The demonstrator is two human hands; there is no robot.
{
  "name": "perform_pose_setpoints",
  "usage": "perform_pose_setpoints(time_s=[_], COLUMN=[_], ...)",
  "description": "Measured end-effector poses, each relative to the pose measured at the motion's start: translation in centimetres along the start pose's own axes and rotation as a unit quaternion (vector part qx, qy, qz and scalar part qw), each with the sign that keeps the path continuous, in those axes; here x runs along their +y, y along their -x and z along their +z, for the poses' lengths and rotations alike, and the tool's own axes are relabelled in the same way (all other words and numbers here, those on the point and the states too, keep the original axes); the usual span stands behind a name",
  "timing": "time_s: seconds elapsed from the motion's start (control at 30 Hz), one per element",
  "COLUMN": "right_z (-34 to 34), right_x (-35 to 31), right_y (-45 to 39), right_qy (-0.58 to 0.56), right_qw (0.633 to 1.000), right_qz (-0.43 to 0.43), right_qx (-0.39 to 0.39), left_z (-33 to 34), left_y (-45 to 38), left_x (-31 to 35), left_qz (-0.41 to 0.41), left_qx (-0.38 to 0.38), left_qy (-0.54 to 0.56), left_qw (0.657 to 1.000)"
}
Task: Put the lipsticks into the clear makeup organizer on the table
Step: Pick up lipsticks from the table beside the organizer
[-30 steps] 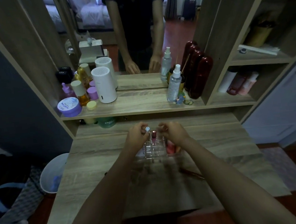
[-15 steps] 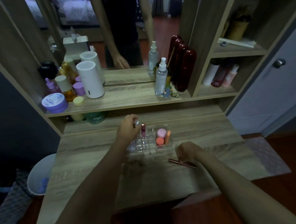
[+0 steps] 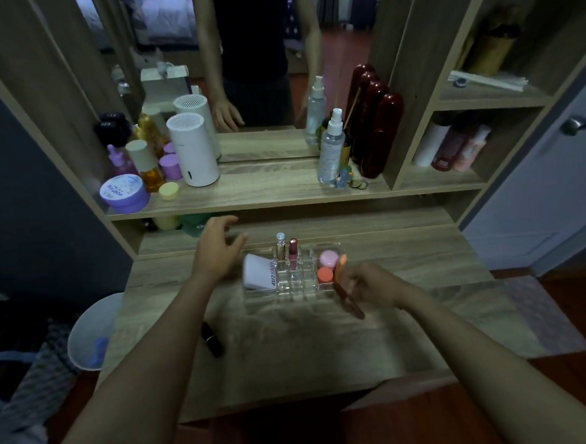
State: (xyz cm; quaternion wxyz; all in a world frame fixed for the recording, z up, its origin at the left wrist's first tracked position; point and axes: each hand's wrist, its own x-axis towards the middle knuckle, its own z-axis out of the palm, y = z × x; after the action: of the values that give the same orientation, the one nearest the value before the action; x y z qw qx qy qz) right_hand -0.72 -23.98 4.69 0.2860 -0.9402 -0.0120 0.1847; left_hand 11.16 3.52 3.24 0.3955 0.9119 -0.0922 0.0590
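The clear organizer [image 3: 293, 283] sits on the table [image 3: 422, 259], just in front of the low step at the back. Two lipsticks stand upright in adjacent rear slots of its grid: a silver-capped one [image 3: 281, 249] on the left and a pink one [image 3: 293, 252] just right of it, long axes vertical, caps up. A white packet [image 3: 258, 272] leans in the left compartment; a pink jar [image 3: 328, 258], an orange jar [image 3: 325, 273] and an orange tube [image 3: 340, 265] occupy the right compartment. The left hand [image 3: 216, 251] hovers just left of the organizer with fingers spread and empty, apart from the lipsticks. The right hand [image 3: 373, 284] is at the organizer's right front corner, fingers closed around a slim dark-red lipstick [image 3: 348, 300]; its long axis runs diagonally, the far end toward the organizer, the near end pointing down and right toward the table edge. A dark lipstick [image 3: 212, 338] lies flat on the table beside the left forearm, well apart from the organizer, long axis roughly front to back.
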Motion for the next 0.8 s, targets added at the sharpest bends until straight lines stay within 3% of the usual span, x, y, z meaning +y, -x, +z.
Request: perform_pose_setpoints(time_s=[0.2, 0.33, 0.47, 0.57, 0.8], right_z=[-4.2, -5.2, -4.4, -3.2, -1.4], right_x=[-3.2, -4.1, -4.5, -4.5, -4.7], right_y=[-1.0, -3.2, -6.3, -7.8, -9.4], right_qy=[-0.08, -0.091, -0.069, -0.065, -0.07], right_qw=[0.993, 0.98, 0.971, 0.972, 0.973], right_qz=[-0.075, -0.1, -0.062, -0.026, -0.006], right_qx=[0.047, 0.143, 0.221, 0.226, 0.219], left_z=[-3.6, -4.4, -3.4, -2.5, -2.2], left_y=[2.7, 6.1, 9.3, 10.2, 10.1], left_x=[-4.7, -7.8, -8.8, -8.5, -8.1], left_qz=[-0.04, -0.144, -0.249, -0.294, -0.308], left_qx=[0.03, 0.047, -0.022, -0.072, -0.091], left_qy=[-0.041, -0.06, -0.036, -0.011, -0.025], left_qw=[0.998, 0.987, 0.968, 0.953, 0.947])
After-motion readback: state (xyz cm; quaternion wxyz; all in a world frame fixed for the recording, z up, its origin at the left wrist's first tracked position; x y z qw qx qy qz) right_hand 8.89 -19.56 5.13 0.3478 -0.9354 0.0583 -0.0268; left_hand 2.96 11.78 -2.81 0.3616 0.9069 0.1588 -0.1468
